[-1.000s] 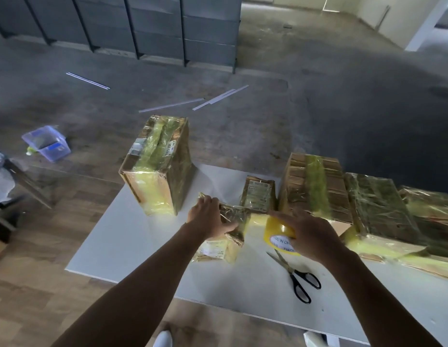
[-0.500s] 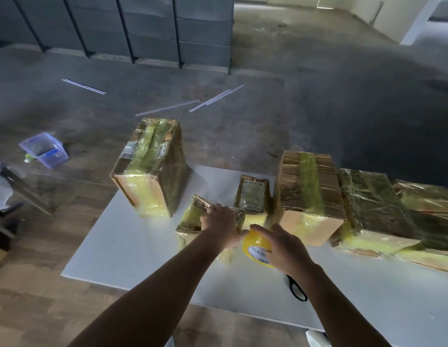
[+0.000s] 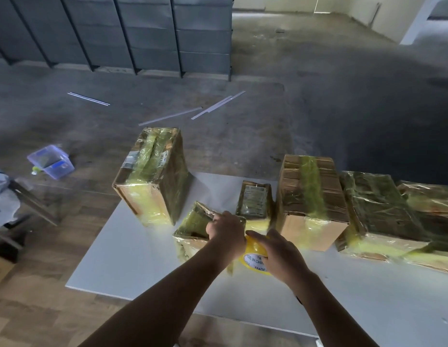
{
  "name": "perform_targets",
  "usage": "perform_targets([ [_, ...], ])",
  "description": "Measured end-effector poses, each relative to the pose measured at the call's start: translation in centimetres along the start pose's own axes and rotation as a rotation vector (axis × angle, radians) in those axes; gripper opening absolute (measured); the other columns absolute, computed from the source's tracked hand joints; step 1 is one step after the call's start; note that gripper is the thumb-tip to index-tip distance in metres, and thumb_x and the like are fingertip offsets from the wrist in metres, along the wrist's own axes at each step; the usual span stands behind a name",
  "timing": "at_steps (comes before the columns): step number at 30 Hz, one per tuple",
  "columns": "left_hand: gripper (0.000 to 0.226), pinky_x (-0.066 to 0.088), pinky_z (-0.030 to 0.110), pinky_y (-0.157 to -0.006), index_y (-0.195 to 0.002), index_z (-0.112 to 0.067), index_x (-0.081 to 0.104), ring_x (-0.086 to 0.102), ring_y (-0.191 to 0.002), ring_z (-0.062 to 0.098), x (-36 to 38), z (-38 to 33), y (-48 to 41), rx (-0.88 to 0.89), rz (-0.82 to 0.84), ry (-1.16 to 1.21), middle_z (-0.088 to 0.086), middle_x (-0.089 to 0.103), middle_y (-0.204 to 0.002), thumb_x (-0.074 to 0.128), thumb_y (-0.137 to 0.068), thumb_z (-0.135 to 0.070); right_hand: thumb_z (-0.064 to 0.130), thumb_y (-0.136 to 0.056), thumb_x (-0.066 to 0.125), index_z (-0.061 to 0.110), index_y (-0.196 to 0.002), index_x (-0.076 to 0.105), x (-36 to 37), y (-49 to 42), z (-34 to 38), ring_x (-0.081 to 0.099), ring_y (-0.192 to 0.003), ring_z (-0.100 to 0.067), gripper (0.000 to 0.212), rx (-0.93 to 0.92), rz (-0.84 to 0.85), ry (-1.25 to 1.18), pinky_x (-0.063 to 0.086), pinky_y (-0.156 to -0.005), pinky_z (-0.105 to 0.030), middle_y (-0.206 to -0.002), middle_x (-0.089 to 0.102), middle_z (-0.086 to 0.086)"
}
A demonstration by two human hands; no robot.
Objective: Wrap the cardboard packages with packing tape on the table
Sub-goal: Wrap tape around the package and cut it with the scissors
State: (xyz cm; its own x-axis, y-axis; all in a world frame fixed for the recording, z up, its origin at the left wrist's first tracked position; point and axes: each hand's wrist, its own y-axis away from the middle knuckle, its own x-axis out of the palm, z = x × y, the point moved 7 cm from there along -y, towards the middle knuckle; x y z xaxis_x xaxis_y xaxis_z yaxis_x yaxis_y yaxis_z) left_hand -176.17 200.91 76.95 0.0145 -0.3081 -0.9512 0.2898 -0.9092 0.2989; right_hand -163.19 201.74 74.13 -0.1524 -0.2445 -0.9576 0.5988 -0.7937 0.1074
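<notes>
nearest you, your right hand [image 3: 280, 256] has its grip curled round the yellow tape roll [image 3: 253, 256], just right of the small package [image 3: 193, 226]; the roll seems to touch it, though blur hides the join. your left hand [image 3: 226, 227] closes its grip over the small package's top right edge. the small package sits on the white table [image 3: 133, 259]. just behind it stands a slim package [image 3: 254, 202]. behind and left of it is a tall box [image 3: 153, 176], and to its right a taped box [image 3: 310, 196]. far beyond it, a plastic tub [image 3: 51, 161] and pale strips [image 3: 213, 107] lie on the floor.
</notes>
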Motion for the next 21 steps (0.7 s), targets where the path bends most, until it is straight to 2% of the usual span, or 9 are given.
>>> perform_targets([
  [4, 0.054, 0.054, 0.043, -0.085, -0.135, 0.001, 0.039, 0.048, -0.114, 0.033, -0.7, 0.6, 0.4, 0.047, -0.006, -0.013, 0.017, 0.042, -0.123, 0.054, -0.087, -0.018, 0.021, -0.088, 0.060, 0.042, -0.148, 0.025, -0.9, -0.3, 1.8, 0.053, -0.109, -0.026, 0.072, -0.019, -0.074, 0.024, 0.045, -0.085, -0.033, -0.114, 0.047, -0.005],
  [9, 0.043, 0.050, 0.036, -0.082, -0.131, -0.008, 0.047, 0.054, -0.108, 0.034, -2.9, 3.5, 1.1, 0.142, -0.162, 0.119, 0.013, 0.047, -0.116, 0.049, -0.088, -0.011, 0.023, -0.087, 0.063, 0.041, -0.148, 0.027, -2.6, -1.3, 4.0, 0.054, -0.113, -0.026, 0.073, -0.074, -0.153, -0.017, 0.048, -0.089, -0.035, -0.123, 0.051, -0.007],
  [10, 0.039, 0.050, 0.037, -0.079, -0.127, -0.006, 0.050, 0.055, -0.106, 0.033, -3.3, 4.5, 1.3, 0.122, -0.189, 0.166, 0.013, 0.047, -0.114, 0.049, -0.089, -0.012, 0.023, -0.084, 0.068, 0.039, -0.147, 0.032, -3.1, -1.6, 4.7, 0.057, -0.110, -0.027, 0.075, -0.106, -0.162, -0.002, 0.051, -0.086, -0.038, -0.120, 0.055, -0.010],
  [12, 0.030, 0.049, 0.038, -0.077, -0.118, -0.002, 0.055, 0.059, -0.103, 0.033, -4.1, 6.4, 1.8, 0.066, -0.256, 0.233, 0.014, 0.050, -0.110, 0.046, -0.092, -0.016, 0.020, -0.073, 0.077, 0.034, -0.142, 0.043, -4.2, -2.3, 6.1, 0.063, -0.092, -0.030, 0.078, -0.170, -0.216, 0.040, 0.056, -0.069, -0.040, -0.104, 0.061, -0.013],
  [14, 0.026, 0.048, 0.039, -0.077, -0.106, 0.000, 0.059, 0.062, -0.098, 0.035, -4.1, 8.4, 2.0, 0.018, -0.295, 0.333, 0.016, 0.053, -0.108, 0.044, -0.095, -0.018, 0.015, -0.066, 0.080, 0.028, -0.139, 0.048, -5.9, -2.8, 7.6, 0.061, -0.073, -0.026, 0.081, -0.244, -0.311, 0.078, 0.052, -0.056, -0.034, -0.086, 0.059, -0.010],
  [15, 0.023, 0.047, 0.039, -0.074, -0.099, 0.000, 0.058, 0.062, -0.095, 0.036, -3.9, 9.3, 2.1, -0.006, -0.304, 0.410, 0.018, 0.054, -0.106, 0.043, -0.095, -0.017, 0.013, -0.066, 0.080, 0.027, -0.140, 0.048, -6.8, -3.0, 8.3, 0.057, -0.070, -0.023, 0.082, -0.265, -0.336, 0.075, 0.048, -0.055, -0.032, -0.082, 0.056, -0.008],
  [18, 0.019, 0.042, 0.037, -0.063, -0.083, -0.002, 0.052, 0.063, -0.083, 0.041, -2.4, 11.9, 1.5, -0.060, -0.324, 0.595, 0.023, 0.057, -0.092, 0.045, -0.095, -0.015, 0.014, -0.072, 0.076, 0.029, -0.145, 0.038, -7.9, -4.0, 10.3, 0.057, -0.081, -0.022, 0.084, -0.304, -0.302, 0.051, 0.044, -0.064, -0.032, -0.096, 0.055, -0.007],
  [19, 0.020, 0.041, 0.036, -0.063, -0.086, 0.001, 0.054, 0.063, -0.084, 0.040, -1.8, 12.7, 1.3, -0.088, -0.316, 0.628, 0.021, 0.056, -0.088, 0.045, -0.095, -0.015, 0.014, -0.073, 0.075, 0.029, -0.145, 0.037, -7.8, -4.2, 10.7, 0.058, -0.086, -0.023, 0.083, -0.309, -0.285, 0.026, 0.046, -0.066, -0.032, -0.103, 0.055, -0.007],
  [21, 0.026, 0.040, 0.033, -0.068, -0.102, 0.003, 0.055, 0.061, -0.092, 0.035, -0.5, 14.2, 0.9, -0.186, -0.258, 0.693, 0.005, 0.048, -0.078, 0.044, -0.097, -0.020, 0.011, -0.076, 0.072, 0.030, -0.143, 0.038, -7.4, -4.8, 10.8, 0.057, -0.093, -0.022, 0.078, -0.277, -0.264, -0.095, 0.047, -0.071, -0.030, -0.111, 0.053, -0.005],
])
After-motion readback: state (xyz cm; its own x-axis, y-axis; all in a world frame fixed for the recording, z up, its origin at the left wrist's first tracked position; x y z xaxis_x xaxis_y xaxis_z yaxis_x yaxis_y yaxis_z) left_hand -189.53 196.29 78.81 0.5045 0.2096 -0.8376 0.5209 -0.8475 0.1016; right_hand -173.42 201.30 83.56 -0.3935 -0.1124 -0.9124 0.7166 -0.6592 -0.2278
